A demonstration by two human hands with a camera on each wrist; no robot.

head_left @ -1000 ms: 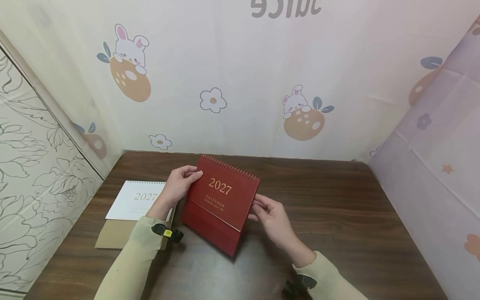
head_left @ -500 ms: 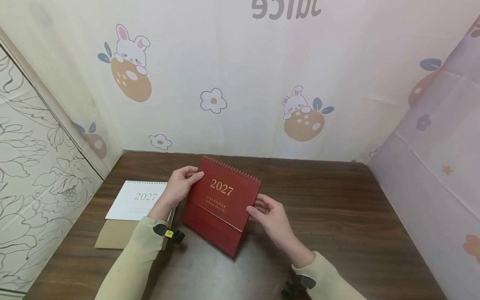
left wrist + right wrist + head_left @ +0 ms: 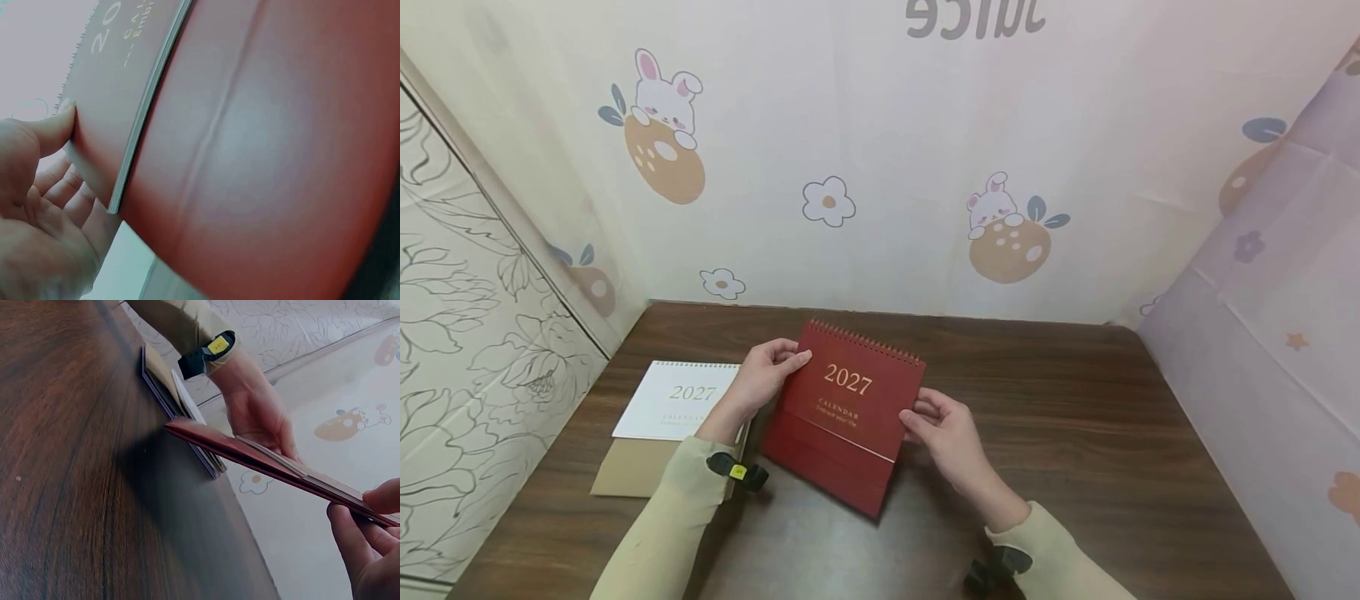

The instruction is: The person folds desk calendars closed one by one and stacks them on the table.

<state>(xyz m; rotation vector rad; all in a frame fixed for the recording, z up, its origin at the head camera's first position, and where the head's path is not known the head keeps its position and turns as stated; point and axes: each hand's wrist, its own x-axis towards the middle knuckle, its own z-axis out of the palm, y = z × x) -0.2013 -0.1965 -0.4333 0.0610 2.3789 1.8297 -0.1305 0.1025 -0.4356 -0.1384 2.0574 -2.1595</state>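
A red spiral-bound desk calendar (image 3: 850, 417) with gold "2027" lettering is held tilted between both hands, raised off the table in the right wrist view. My left hand (image 3: 762, 375) pinches its upper left edge, thumb on the front cover and fingers behind. At the right edge, my right hand (image 3: 951, 437) pinches it the same way. Seen edge-on in the right wrist view, the red calendar (image 3: 269, 464) is folded nearly flat. Left of it lies a white 2027 desk calendar (image 3: 662, 408) on a tan base, partly hidden by my left arm.
The dark wooden table (image 3: 1060, 417) meets a curtain (image 3: 895, 167) printed with rabbits and flowers along its back edge. Patterned sheets also hang at the left and right sides. A black band (image 3: 737, 471) circles the left wrist.
The red calendar has shifted slightly right and lower, with my left hand following. My right thumb has come onto the front cover, where earlier it was off the edge. The white calendar stays put.
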